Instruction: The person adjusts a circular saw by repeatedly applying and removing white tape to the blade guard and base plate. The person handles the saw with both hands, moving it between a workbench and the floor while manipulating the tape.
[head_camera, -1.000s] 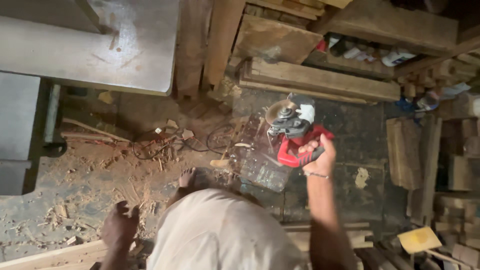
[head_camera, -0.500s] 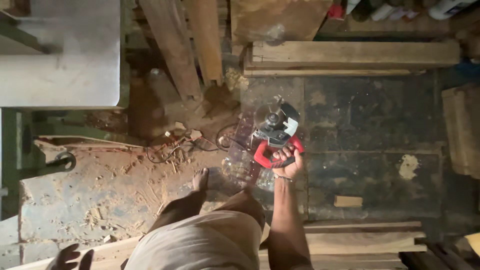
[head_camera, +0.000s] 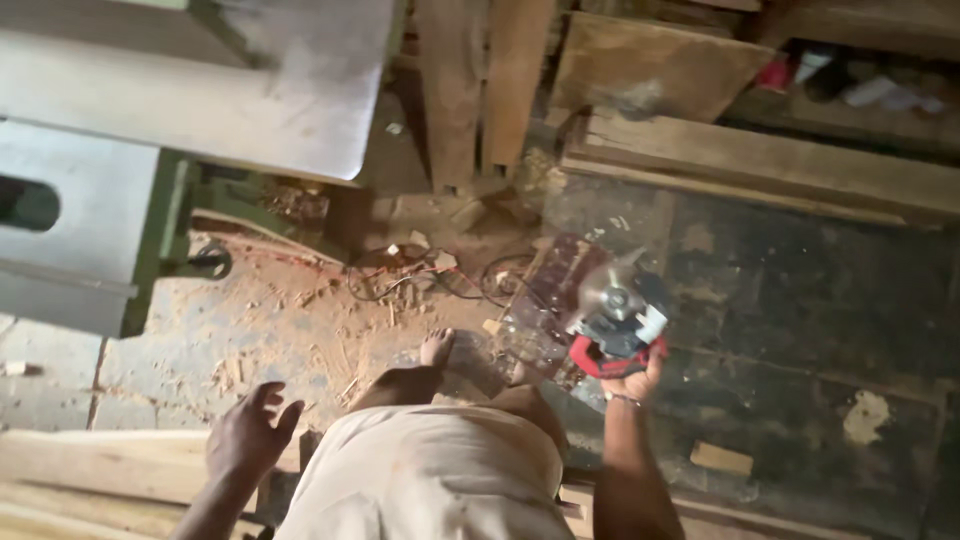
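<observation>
the right hand grips a red power saw by its handle, held above the sawdust-strewn floor. the left hand hangs empty, fingers spread wide, over pale planks near the grey machine table.

The right hand grips the red handle of a red-and-black handheld circular saw, its round steel blade facing up, held out over the dark stained floor. The left hand hangs open with fingers spread, just above pale wooden planks. Between the hands, a bare foot stands on sawdust-strewn concrete. Beyond the left hand stands a grey metal saw table; beyond the right hand lie stacked timber boards.
</observation>
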